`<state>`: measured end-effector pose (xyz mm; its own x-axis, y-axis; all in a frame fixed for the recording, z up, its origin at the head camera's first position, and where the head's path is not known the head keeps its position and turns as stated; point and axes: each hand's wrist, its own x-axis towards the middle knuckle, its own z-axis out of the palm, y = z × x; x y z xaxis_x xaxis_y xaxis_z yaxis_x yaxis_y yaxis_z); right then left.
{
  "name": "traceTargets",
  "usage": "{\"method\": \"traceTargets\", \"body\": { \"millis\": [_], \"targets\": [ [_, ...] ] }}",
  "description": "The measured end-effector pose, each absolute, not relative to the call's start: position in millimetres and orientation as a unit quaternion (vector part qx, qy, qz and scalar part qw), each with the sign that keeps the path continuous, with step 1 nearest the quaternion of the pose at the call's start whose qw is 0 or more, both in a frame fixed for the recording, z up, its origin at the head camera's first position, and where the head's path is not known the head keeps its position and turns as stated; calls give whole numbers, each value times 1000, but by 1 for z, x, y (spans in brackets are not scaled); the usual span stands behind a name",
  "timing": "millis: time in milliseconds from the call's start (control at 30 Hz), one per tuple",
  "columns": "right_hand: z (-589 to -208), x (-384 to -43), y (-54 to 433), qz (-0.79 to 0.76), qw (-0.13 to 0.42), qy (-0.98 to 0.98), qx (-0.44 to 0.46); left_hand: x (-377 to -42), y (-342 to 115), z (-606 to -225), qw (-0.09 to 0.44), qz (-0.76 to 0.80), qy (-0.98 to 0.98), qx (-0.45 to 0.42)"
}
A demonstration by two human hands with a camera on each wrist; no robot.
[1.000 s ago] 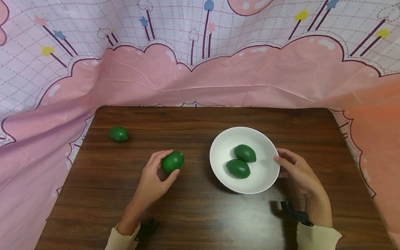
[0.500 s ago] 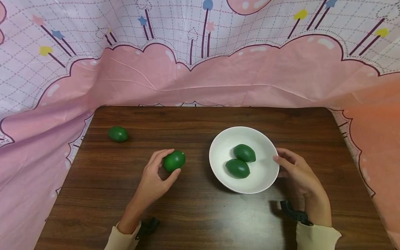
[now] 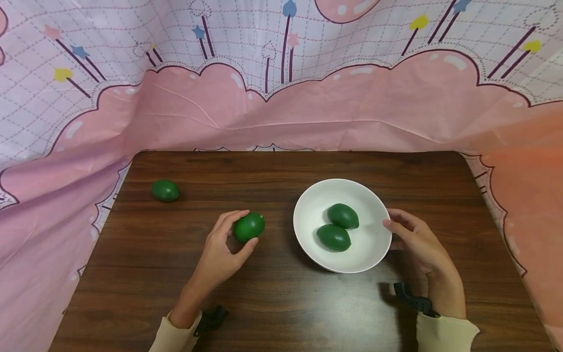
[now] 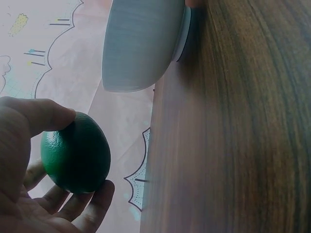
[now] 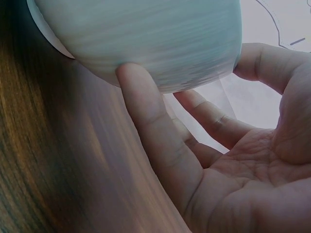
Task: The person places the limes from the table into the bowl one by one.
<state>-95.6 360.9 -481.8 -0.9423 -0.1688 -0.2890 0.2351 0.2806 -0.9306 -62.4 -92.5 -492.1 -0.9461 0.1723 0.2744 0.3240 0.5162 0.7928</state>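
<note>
My left hand (image 3: 222, 254) pinches a green lime (image 3: 249, 227) between thumb and fingers, left of a white bowl (image 3: 374, 244). In the left wrist view that lime (image 4: 77, 158) is held off the tabletop, apart from the bowl (image 4: 141, 48). My right hand (image 3: 422, 244) grips the bowl's right side, with the thumb at the rim; in the right wrist view the fingers (image 5: 141, 92) touch the bowl's outer wall (image 5: 155, 39). Inside the bowl lie two limes, one lime (image 3: 343, 216) behind the other lime (image 3: 334, 237).
Another lime (image 3: 165, 190) lies at the table's back left. The dark wooden table (image 3: 281, 313) ends at a patterned pink and white cloth (image 3: 308, 132) behind and at the sides. Black straps with mounts sit on both wrists.
My left hand has moved slightly to the right with the lime, toward the bowl. My right hand keeps its hold on the bowl; the head view has shifted a little.
</note>
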Motion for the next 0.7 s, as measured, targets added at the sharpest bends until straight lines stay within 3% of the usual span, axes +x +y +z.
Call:
{"method": "traceTargets", "body": {
  "millis": [700],
  "targets": [
    [-482,-96,361,-600,168,782,23,-68,-84,-491,70,-476,-866,-138]
  ]
}}
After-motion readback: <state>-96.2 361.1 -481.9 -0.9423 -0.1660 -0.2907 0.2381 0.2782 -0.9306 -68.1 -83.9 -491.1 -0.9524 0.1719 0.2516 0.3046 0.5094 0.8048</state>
